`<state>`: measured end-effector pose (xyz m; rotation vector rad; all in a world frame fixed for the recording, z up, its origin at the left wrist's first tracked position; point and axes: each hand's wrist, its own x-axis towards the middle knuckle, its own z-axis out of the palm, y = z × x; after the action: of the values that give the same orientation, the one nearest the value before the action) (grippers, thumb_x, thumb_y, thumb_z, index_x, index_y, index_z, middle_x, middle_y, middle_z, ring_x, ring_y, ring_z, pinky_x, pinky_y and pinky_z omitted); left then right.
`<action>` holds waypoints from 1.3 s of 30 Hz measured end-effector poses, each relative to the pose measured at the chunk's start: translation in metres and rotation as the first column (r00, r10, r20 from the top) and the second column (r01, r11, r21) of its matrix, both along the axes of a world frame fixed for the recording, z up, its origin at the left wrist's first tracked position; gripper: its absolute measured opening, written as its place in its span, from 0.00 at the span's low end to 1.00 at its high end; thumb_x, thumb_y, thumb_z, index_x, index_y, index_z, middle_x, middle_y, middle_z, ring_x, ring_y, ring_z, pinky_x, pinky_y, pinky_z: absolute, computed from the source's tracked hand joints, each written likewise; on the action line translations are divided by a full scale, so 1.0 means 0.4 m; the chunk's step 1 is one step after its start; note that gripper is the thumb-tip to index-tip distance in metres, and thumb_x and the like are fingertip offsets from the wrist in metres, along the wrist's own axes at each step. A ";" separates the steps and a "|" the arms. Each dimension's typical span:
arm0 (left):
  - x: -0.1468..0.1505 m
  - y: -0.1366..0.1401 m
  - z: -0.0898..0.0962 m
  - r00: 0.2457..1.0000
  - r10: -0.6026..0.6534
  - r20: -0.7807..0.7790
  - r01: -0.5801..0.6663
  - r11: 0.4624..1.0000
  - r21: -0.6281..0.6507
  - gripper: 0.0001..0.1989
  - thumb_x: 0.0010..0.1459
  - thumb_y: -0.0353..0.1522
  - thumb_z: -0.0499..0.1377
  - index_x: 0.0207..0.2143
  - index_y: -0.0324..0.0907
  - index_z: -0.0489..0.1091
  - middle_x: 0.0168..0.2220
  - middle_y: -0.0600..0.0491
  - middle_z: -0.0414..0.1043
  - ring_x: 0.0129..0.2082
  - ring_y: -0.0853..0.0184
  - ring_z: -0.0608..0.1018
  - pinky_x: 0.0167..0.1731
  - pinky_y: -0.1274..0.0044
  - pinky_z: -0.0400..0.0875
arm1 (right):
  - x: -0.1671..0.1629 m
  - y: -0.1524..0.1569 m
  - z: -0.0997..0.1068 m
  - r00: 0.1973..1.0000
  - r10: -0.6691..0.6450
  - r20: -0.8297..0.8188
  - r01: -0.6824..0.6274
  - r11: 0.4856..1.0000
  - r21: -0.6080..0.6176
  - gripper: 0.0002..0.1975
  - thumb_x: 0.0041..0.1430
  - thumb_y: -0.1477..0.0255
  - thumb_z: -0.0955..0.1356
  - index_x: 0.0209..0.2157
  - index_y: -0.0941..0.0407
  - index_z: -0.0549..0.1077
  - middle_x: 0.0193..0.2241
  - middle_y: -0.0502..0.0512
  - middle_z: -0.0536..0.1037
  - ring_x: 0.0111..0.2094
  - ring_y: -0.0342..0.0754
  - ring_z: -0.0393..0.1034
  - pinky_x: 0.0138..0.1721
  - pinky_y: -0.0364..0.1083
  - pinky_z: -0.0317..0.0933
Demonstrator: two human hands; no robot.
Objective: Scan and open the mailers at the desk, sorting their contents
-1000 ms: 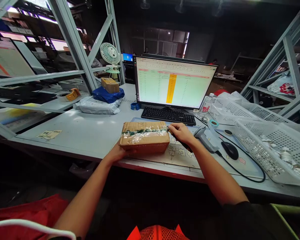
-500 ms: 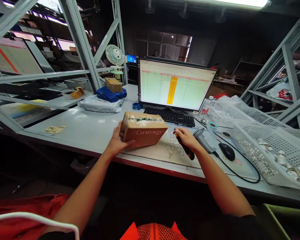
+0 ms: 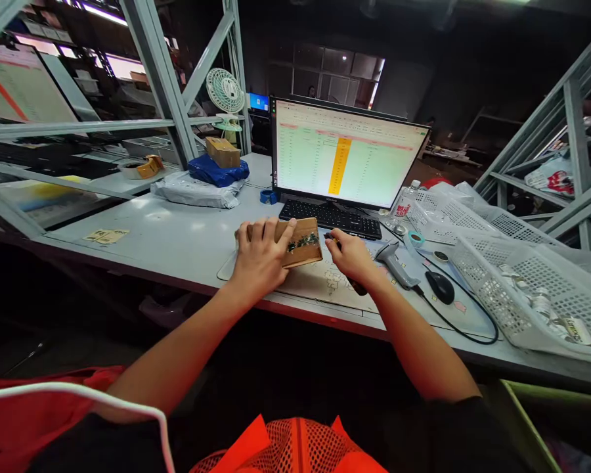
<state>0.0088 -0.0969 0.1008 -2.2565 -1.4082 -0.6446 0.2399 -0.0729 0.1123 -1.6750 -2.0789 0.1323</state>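
Nearest the viewer, the left hand (image 3: pixel 259 259) lies flat on top of the brown, tape-wrapped cardboard parcel (image 3: pixel 303 242), its fingers (image 3: pixel 270 231) spread over the near-left part of the lid and pressing it down. The parcel rests on the pale grey surface (image 3: pixel 177 246), on a light, worn mat just in front of the black keyboard (image 3: pixel 331 219).

Just right of the parcel, the right hand (image 3: pixel 349 257) is curled around a dark, slim tool whose tip points at the parcel's right end; its fingers are closed on the handle, though whether the tip is a blade or a pen cannot be told. If it is a blade, the likely trouble is a slip along the glossy tape toward the left hand, which lies in the line of travel. A deep push could also mark whatever is inside.

Right of the parcel, close to the right wrist, lies a grey handheld barcode scanner (image 3: pixel 396 263), then a black computer mouse (image 3: pixel 439 286) with its cable looping near the surface's edge; a wide elbow swing could snag that cable. Farther right stand white perforated plastic baskets (image 3: pixel 536 276). Beyond the keyboard stands a black-framed monitor (image 3: pixel 347 154) showing a green spreadsheet.
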 end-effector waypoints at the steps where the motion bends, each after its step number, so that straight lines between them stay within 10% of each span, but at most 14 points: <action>1: 0.005 -0.007 -0.005 1.000 0.000 -0.016 0.000 1.000 0.005 0.47 0.53 0.31 0.68 0.74 0.39 0.59 0.66 0.31 0.60 0.65 0.38 0.62 0.66 0.46 0.53 | -0.016 -0.003 0.007 0.997 -0.026 0.073 0.025 1.000 0.016 0.12 0.75 0.65 0.61 0.44 0.54 0.72 0.38 0.61 0.82 0.39 0.56 0.76 0.38 0.47 0.59; 21: -0.016 -0.027 -0.064 0.993 -0.039 0.107 0.032 0.997 0.066 0.41 0.58 0.28 0.62 0.74 0.41 0.61 0.64 0.32 0.63 0.63 0.41 0.63 0.66 0.47 0.52 | -0.107 -0.083 -0.018 0.910 -0.128 0.395 0.174 0.981 -0.084 0.15 0.73 0.70 0.60 0.48 0.56 0.77 0.40 0.66 0.83 0.41 0.59 0.79 0.38 0.50 0.65; 29: -0.188 0.013 -0.050 0.943 -0.208 0.261 0.203 0.978 0.045 0.47 0.53 0.44 0.72 0.73 0.50 0.61 0.64 0.39 0.61 0.63 0.42 0.63 0.65 0.52 0.61 | -0.010 -0.065 0.054 0.963 0.141 0.229 -0.155 0.987 0.048 0.13 0.76 0.65 0.63 0.50 0.52 0.78 0.41 0.57 0.84 0.40 0.53 0.76 0.38 0.46 0.55; 39: -0.278 0.055 -0.054 0.888 -0.277 0.368 0.269 0.960 0.074 0.53 0.49 0.40 0.77 0.74 0.53 0.59 0.63 0.44 0.60 0.63 0.47 0.64 0.67 0.55 0.64 | -0.113 0.043 0.080 0.807 0.465 0.364 -0.563 0.793 0.235 0.18 0.80 0.65 0.58 0.51 0.55 0.76 0.40 0.57 0.82 0.40 0.50 0.72 0.45 0.48 0.53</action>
<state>-0.1022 -0.0749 0.0792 -2.4275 -1.2366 -1.2346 0.1949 -0.0556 0.1444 -0.9254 -2.5675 -0.3002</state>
